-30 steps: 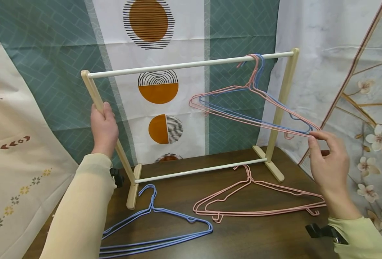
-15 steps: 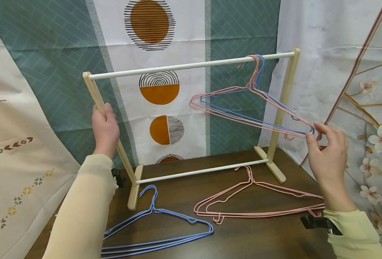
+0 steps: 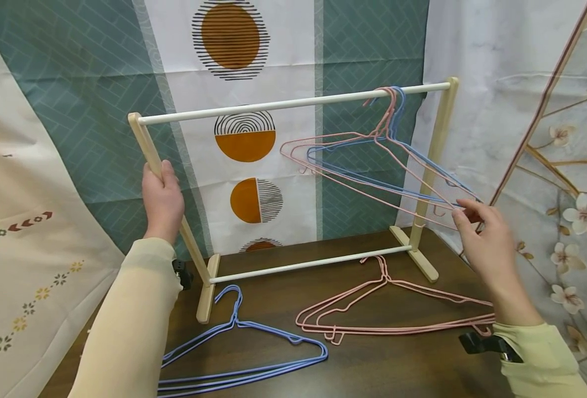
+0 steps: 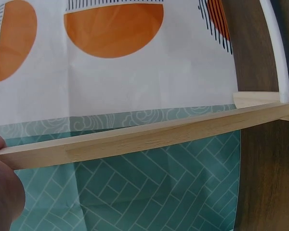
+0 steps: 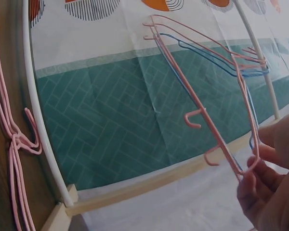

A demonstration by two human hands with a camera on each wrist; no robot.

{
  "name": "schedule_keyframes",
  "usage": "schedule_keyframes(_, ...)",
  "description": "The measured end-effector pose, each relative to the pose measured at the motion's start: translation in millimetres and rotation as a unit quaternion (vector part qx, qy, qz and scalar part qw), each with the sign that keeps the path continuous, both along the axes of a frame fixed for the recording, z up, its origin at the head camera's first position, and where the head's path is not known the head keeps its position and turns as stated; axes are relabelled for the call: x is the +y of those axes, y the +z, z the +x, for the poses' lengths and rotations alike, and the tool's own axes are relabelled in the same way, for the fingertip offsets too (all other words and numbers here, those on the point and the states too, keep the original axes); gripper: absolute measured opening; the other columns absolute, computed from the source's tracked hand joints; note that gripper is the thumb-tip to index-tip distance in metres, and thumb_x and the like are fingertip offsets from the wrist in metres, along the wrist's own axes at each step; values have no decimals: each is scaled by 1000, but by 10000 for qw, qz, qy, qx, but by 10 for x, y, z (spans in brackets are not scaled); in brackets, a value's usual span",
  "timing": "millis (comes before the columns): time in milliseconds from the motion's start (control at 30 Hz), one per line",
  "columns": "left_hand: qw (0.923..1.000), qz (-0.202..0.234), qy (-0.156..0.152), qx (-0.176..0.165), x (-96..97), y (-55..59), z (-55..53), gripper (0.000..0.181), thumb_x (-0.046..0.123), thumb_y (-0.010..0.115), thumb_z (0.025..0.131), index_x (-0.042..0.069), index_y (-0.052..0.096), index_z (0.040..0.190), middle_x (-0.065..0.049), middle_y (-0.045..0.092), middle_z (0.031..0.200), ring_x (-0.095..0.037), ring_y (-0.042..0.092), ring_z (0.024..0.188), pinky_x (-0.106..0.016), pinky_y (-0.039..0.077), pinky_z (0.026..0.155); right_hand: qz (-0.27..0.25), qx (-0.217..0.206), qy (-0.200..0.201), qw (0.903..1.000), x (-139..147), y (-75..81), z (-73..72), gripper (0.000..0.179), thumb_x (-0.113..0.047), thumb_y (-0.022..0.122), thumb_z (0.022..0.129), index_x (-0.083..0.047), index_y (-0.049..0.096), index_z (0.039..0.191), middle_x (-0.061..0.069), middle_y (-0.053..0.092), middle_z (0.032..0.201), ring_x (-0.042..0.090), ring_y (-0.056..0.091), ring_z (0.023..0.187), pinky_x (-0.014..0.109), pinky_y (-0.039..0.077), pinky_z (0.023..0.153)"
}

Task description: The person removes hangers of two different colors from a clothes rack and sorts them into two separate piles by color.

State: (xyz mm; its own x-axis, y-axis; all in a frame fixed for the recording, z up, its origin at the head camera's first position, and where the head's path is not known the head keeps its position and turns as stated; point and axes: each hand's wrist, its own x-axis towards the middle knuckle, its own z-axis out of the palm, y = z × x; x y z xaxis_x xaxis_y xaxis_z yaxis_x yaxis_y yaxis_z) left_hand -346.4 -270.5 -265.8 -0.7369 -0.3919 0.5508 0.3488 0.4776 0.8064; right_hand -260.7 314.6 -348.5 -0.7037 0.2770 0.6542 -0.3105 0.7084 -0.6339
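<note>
My left hand grips the left wooden post of a small clothes rack; in the left wrist view that post runs across the frame. With thumb and fingers my right hand pinches the right corner of the front pink wire hanger, hooked on the white top bar. A second pink hanger and blue hanging wire sit close behind it. In the right wrist view the right hand is at the corner of the pink hanger, fingers partly covering it.
Blue hangers lie stacked on the dark table at front left, pink hangers at front right. A white lower bar spans the rack's feet. Patterned cloths hang behind and at both sides.
My right hand has moved left and slightly down, swinging the front pink hanger's right end away from the hangers behind it. My left hand stays on the post.
</note>
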Motion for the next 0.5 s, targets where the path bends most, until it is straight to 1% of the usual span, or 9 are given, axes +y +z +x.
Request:
schedule_keyframes(67, 10000, 24, -10, -15, -5, -1, 3, 51, 59, 34, 117, 16, 45, 142, 1, 46, 103, -18, 43, 79, -35, 40, 71, 139, -124, 177, 9997, 6, -8, -6, 36, -22, 62, 115, 1, 69, 142, 7, 63, 110, -5, 48, 88, 21, 37, 73)
schedule_keyframes(100, 10000, 29, -3, -27, -7, -1, 7, 50, 59, 34, 117, 16, 45, 141, 1, 46, 103, -18, 43, 79, -35, 40, 71, 137, -190, 282, 9993, 8, -9, -5, 36, -23, 61, 116, 2, 69, 141, 5, 65, 106, -5, 51, 82, 20, 39, 70)
schedule_keyframes(200, 10000, 6, 24, -38, -5, -2, 15, 53, 60, 33, 117, 14, 44, 142, 1, 46, 103, -18, 44, 80, -34, 40, 72, -2, -337, 550, 9979, 7, -1, 0, 37, -25, 58, 117, 2, 69, 140, -9, 67, 96, -2, 57, 65, 19, 44, 59)
schedule_keyframes(267, 10000, -12, 32, -25, -2, -1, 17, 55, 60, 33, 117, 13, 44, 143, 1, 46, 103, -18, 44, 80, -34, 40, 72, -213, -414, 759, 9960, -1, 3, 2, 39, -26, 56, 118, 3, 68, 142, -19, 65, 92, 0, 62, 59, 21, 48, 53)
schedule_keyframes(333, 10000, -34, 49, -13, 0, -3, 11, 56, 60, 33, 117, 12, 44, 143, 1, 46, 103, -18, 44, 80, -34, 40, 71, -400, -500, 950, 9934, -12, -6, -3, 41, -27, 54, 119, 3, 65, 144, -22, 65, 95, -2, 67, 64, 22, 52, 53)
schedule_keyframes(433, 10000, -40, 46, 26, 4, 0, 1, 55, 59, 33, 117, 11, 44, 142, 1, 46, 103, -19, 43, 79, -33, 39, 70, -650, -579, 1195, 9890, -24, -25, -10, 41, -28, 51, 120, 3, 62, 146, -20, 67, 97, -4, 71, 72, 23, 55, 55)
schedule_keyframes(500, 10000, -48, 46, 45, 8, 3, -3, 55, 59, 33, 117, 12, 45, 142, 2, 46, 103, -19, 43, 78, -33, 39, 70, -750, -604, 1304, 9868, -30, -30, -12, 40, -28, 50, 120, 0, 63, 145, -16, 69, 99, -3, 71, 74, 23, 55, 54)
